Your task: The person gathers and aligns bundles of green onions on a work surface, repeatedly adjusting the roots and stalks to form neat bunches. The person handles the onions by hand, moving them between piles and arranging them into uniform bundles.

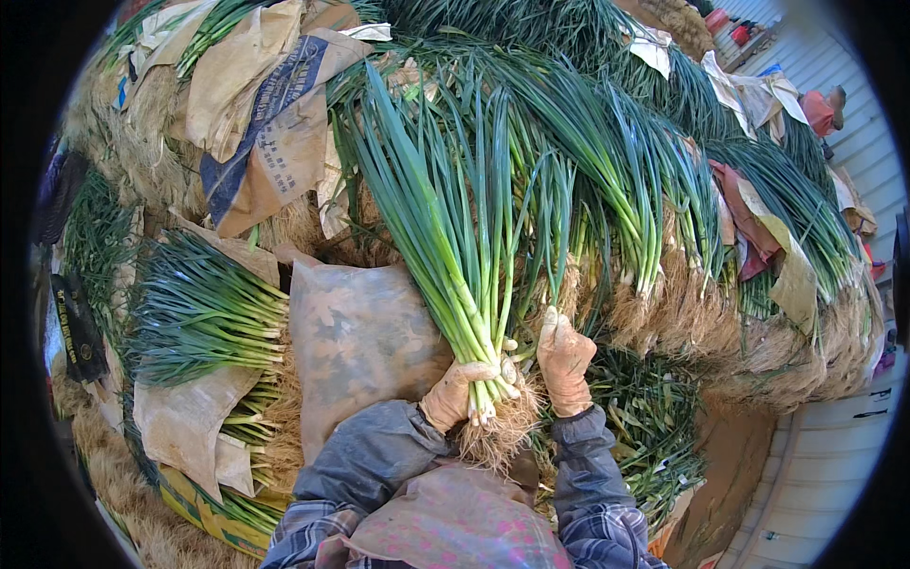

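My left hand (451,398), in a soiled pale glove, grips a bunch of green garlic (455,284) just above its tangled roots (501,427). The long flat leaves fan up and away from me, and several white stem ends poke out beside the thumb. To the right of the bunch is my right hand (566,363), gloved too, its fingers curled in. Its thumb and forefinger appear pinched on the lower end of a slim green leaf (557,277); the palm is hidden. Below the roots, a stained pink-patterned apron (455,523) covers my lap.
Ahead, a heap of green garlic (625,192) has its roots towards me. A plastic-covered cushion or sack (362,334) lies left, beside a stacked bundle (213,306). Printed paper sacking (270,142) drapes the upper-left pile. Leaf trimmings (647,412) lie right, near corrugated sheeting (810,462).
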A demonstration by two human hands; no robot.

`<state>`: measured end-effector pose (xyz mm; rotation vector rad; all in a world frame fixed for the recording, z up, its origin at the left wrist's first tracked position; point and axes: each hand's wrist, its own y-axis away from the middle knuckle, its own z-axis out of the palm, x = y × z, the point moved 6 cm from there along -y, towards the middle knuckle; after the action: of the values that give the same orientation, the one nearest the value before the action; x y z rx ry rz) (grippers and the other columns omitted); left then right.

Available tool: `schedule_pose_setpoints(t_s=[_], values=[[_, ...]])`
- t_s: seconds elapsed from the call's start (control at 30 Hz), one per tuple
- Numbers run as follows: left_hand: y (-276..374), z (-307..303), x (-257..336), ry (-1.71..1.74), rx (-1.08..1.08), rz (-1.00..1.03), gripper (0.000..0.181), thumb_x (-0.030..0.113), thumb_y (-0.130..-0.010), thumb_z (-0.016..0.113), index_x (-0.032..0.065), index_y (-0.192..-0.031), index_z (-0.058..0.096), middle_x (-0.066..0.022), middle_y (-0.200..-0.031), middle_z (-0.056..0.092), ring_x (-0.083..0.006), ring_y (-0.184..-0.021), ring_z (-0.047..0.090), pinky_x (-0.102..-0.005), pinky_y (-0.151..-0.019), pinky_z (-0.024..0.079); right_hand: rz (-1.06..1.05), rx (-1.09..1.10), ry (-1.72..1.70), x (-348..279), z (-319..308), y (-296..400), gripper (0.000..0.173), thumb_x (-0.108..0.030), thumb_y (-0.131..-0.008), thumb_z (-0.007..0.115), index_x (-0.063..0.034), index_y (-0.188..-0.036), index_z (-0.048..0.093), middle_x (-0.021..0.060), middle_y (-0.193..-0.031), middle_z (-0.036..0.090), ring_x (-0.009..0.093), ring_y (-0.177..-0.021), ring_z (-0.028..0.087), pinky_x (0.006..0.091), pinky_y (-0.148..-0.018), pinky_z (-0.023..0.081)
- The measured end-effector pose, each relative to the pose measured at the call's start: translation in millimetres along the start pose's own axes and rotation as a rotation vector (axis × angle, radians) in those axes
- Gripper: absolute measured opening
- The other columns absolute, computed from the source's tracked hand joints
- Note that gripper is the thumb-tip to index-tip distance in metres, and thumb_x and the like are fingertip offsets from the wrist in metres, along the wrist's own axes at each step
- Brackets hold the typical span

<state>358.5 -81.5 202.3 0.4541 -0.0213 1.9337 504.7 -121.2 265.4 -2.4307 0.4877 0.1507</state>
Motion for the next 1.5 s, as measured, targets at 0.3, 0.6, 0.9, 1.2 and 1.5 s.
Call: schedule_pose_setpoints(t_s=[0.3,0.6,0.9,1.2,1.5], values=[[5.6,5.9,6.2,0.026,0.049,-0.016,0.059,0.019,-0.077,0.066,-0.0013,-0.130,0.049,-0.0131,-0.093,0.061,-0.0252,-0.085,0.065,-0.0383,-0.078,0.060,0.099,0.012,-0.192,-12.3,15.8,2.6,0.014,-0.018,-0.097,0.064,-0.0049,-0.096,0.069,0.0110,-0.065,0.062,0.024,-0.051,0.060,0.0349,-0.046,0.046],[-0.9,2.7,3.8,0.033,0.025,-0.038,0.062,0.017,-0.078,0.067,-0.0007,-0.134,0.047,-0.0144,-0.096,0.061,-0.0265,-0.090,0.065,-0.0416,-0.081,0.060,0.950,-0.553,-0.897,12.0,33.1,9.2,0.027,-0.027,-0.099,0.058,-0.0028,-0.110,0.062,0.0016,-0.078,0.058,0.009,-0.056,0.051,0.0237,-0.047,0.048],[-0.4,11.7,10.8,-0.007,-0.022,-0.074,0.075,0.020,-0.081,0.069,0.0011,-0.147,0.038,-0.0175,-0.108,0.064,-0.0270,-0.092,0.068,-0.0335,-0.079,0.058,0.982,-0.999,0.259,115.2,-65.1,222.5,0.055,-0.050,-0.099,0.056,-0.0013,-0.124,0.062,0.0144,-0.089,0.071,0.030,-0.075,0.068,0.0443,-0.074,0.056],[-4.7,-0.6,0.7,0.025,-0.006,-0.078,0.062,0.013,-0.083,0.065,-0.0007,-0.139,0.043,-0.0156,-0.102,0.063,-0.0290,-0.104,0.063,-0.0396,-0.085,0.057,0.356,-0.379,0.285,60.4,57.0,-32.6,0.060,-0.053,-0.085,0.072,-0.0059,-0.120,0.062,0.0116,-0.097,0.072,0.028,-0.070,0.069,0.0349,-0.063,0.054],[-5.6,1.1,-4.2,0.045,-0.038,-0.063,0.056,0.013,-0.083,0.066,0.0012,-0.134,0.047,-0.0164,-0.108,0.062,-0.0296,-0.095,0.067,-0.0427,-0.087,0.058,0.676,-0.529,-0.427,70.3,45.5,-19.4,0.038,-0.037,-0.104,0.050,-0.0079,-0.092,0.070,0.0033,-0.066,0.066,0.016,-0.052,0.063,0.0295,-0.047,0.051]])
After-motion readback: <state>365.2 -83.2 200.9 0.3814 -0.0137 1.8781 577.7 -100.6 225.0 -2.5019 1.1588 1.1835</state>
